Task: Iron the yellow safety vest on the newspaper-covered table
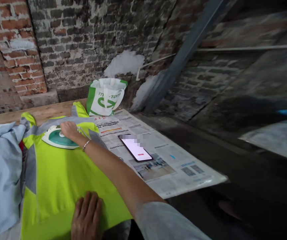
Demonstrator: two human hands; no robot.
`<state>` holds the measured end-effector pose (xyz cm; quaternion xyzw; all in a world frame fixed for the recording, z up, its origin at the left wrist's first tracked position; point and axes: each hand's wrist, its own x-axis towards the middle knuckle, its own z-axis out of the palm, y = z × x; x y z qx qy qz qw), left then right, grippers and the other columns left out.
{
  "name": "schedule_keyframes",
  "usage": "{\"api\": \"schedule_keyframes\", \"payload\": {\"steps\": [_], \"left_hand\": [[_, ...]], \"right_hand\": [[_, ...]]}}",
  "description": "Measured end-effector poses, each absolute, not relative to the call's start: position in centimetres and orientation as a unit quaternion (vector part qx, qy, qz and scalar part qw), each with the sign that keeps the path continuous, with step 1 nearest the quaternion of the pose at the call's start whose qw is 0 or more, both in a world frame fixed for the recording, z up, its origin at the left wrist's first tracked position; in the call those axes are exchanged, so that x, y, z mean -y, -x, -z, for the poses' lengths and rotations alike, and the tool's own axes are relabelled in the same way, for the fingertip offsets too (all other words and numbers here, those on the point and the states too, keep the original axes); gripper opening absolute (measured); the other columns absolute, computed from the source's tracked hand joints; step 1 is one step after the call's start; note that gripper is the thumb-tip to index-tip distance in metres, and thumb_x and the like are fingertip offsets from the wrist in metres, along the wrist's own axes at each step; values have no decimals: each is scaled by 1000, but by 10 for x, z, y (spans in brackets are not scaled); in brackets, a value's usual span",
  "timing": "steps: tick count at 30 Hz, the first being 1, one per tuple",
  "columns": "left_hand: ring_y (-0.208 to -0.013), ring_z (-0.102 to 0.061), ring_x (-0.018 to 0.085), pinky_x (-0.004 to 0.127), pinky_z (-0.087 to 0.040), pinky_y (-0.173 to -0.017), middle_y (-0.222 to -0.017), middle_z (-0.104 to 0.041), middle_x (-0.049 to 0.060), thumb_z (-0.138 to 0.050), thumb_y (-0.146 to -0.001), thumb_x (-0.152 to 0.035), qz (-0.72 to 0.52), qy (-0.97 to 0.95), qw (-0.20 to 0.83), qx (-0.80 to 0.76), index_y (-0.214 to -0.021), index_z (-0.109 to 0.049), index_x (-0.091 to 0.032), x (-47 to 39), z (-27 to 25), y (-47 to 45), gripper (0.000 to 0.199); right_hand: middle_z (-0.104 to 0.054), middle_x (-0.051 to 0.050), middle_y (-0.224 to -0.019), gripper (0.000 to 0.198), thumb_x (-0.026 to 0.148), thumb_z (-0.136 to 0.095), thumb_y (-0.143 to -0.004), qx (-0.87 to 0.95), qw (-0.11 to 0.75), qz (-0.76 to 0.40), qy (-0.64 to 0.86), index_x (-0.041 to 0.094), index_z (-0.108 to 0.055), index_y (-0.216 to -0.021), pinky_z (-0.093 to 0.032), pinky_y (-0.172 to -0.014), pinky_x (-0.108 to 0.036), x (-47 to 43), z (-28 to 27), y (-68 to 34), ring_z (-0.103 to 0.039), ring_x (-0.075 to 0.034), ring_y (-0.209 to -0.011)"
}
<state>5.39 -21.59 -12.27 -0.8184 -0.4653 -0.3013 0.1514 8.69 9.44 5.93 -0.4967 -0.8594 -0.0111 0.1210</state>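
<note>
A neon yellow shirt [65, 176] with grey panels lies spread over the table, its collar end away from me. Reaching across it, my right hand [68, 129] is closed around the handle of a white and teal iron [58, 139], which rests on the upper part of the shirt. My left hand [87, 216] lies flat on the shirt's lower part, fingers stretched out and pointing away from me. The iron's sole is hidden against the cloth.
Light blue clothing [2, 176] is heaped on the left. A lit phone [134, 148] lies on newspaper [158, 180] to the right. Behind stands a white and green bag [106, 97], before a brick wall [70, 40]. A slanted metal beam [183, 56] rises at the back.
</note>
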Motion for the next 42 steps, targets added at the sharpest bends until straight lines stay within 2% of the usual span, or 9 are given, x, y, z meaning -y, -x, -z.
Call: {"api": "schedule_keyframes", "payload": {"steps": [3,8,12,14,18,22,29,36,42], "left_hand": [[-149,-46,24,40,-37,-120,-154,-62,5,-50,-93,-19,273,832,156,457,-153,-55,-19,215,127,-53,61],[-147,-48,23,39,-41,-116,-152,-64,5,-52,-91,-15,276,832,159,454,-150,-58,-20,213,118,-50,59],[-139,-58,22,38,-44,-113,-149,-67,3,-57,-85,-9,278,834,136,457,-146,-61,-22,212,111,-48,63],[-138,-60,24,39,-46,-112,-149,-66,3,-57,-80,-6,269,833,126,466,-146,-61,-23,212,111,-47,69],[-142,-57,26,42,-47,-114,-154,-63,6,-55,-74,-2,211,852,116,466,-151,-57,-22,213,116,-42,79],[-144,-55,26,43,-47,-115,-155,-62,6,-56,-77,-6,210,856,119,457,-153,-54,-21,213,128,-43,78],[-151,-46,26,45,-40,-121,-156,-60,6,-55,-85,-12,256,828,120,485,-155,-51,-22,220,140,-54,71],[-147,-51,22,39,-42,-118,-152,-65,2,-50,-101,-24,243,841,162,456,-149,-58,-19,222,96,-51,49],[-146,-52,22,39,-43,-118,-150,-66,3,-52,-101,-26,260,833,161,461,-146,-61,-20,221,99,-54,46]], "right_hand": [[-75,-23,-124,37,16,-47,-103,850,117,4,514,9,-72,-130,-54,-98,-38,-114,-63,-76,-70,-30,-121],[-77,-21,-124,34,23,-64,-96,847,80,-13,525,11,-74,-126,-56,-95,-34,-112,-74,-76,-71,-29,-120],[-76,-20,-128,40,30,-68,-95,865,52,-9,499,12,-73,-130,-54,-98,-33,-73,-75,-98,-70,-30,-123],[-76,-21,-125,38,32,-66,-96,876,33,-16,481,11,-75,-126,-54,-95,-33,-42,-73,-114,-72,-31,-120],[-80,-19,-114,36,38,-63,-98,887,10,-35,460,14,-77,-121,-55,-90,-35,19,-66,-150,-74,-33,-114],[-81,-16,-114,33,36,-63,-98,881,-17,-37,472,19,-74,-124,-55,-88,-35,42,-59,-176,-75,-33,-112],[-78,-20,-119,36,39,-60,-101,855,15,-3,518,17,-73,-125,-53,-93,-37,-28,-54,-170,-73,-33,-117],[-71,-25,-129,40,31,-58,-100,820,66,-3,569,10,-72,-131,-48,-103,-42,-122,-53,-145,-66,-36,-123],[-69,-28,-134,44,29,-65,-97,801,48,-30,595,5,-70,-134,-49,-102,-43,-152,-60,-139,-66,-37,-123]]}}
